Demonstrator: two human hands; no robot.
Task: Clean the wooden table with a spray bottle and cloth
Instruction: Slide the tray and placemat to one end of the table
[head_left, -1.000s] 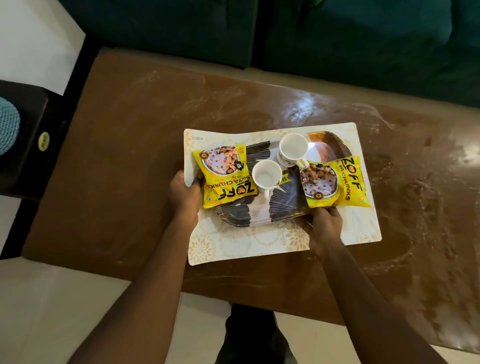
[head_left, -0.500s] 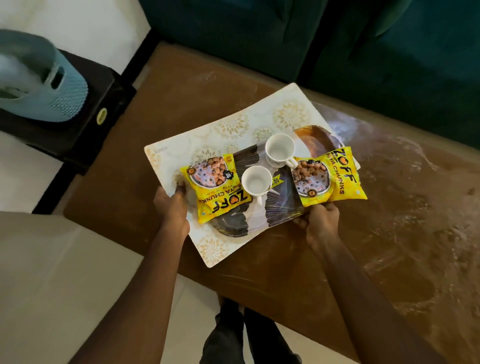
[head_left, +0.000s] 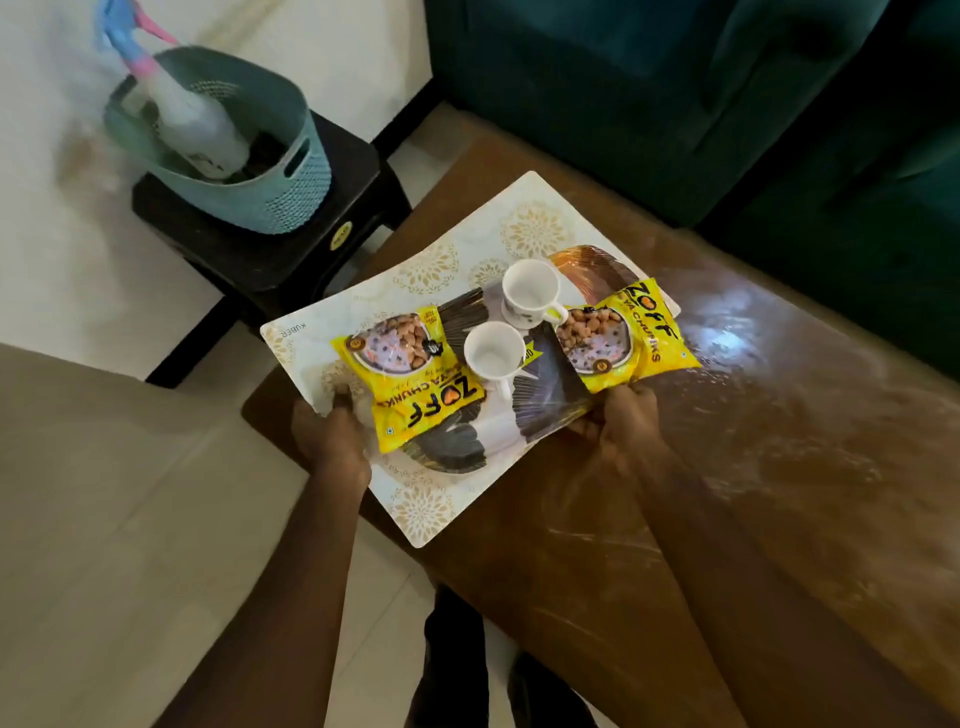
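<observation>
Swung further left since half a sec ago, the white rectangular placemat w/ gold floral print (head_left: 423, 512) and everything on it now sit over the corner of the brown wooden bench (head_left: 753, 467). The mat's left corner overhangs the pale tiled floor (head_left: 78, 519) toward the black stool (head_left: 249, 254) — and the view has turned w/ it, so the stool's load is now fully in sight. On the mat lies a glossy oval tray printed w/ dark feathers (head_left: 457, 454), carrying two yellow ZOFF soya-chunk packets & two white ceramic cups. The left packet (head_left: 415, 384) covers the tray's left end; the right packet (head_left: 628, 332) covers its right end and sticks out past the mat's edge. The near cup (head_left: 493, 353) stands upright btwn the packets, the far cup (head_left: 530, 291) just behind it, its handle toward the right packet. The left hand (head_left: 332, 434) grips the tray's left end, fingers curled at the rim just beside the left packet; whether it takes in the mat too, can't tell. The right hand (head_left: 623, 421) grips the tray's near-right rim, directly under the right packet. The white spray bottle w/ a pink-and-blue trigger head (head_left: 192, 124) leans inside a teal perforated plastic basket (head_left: 270, 187) on the stool — blurred, and well apart from both hands. Streaky smears & glare show on the bench's right part. The dark green sofa (head_left: 675, 104) runs along the bench's far side.
</observation>
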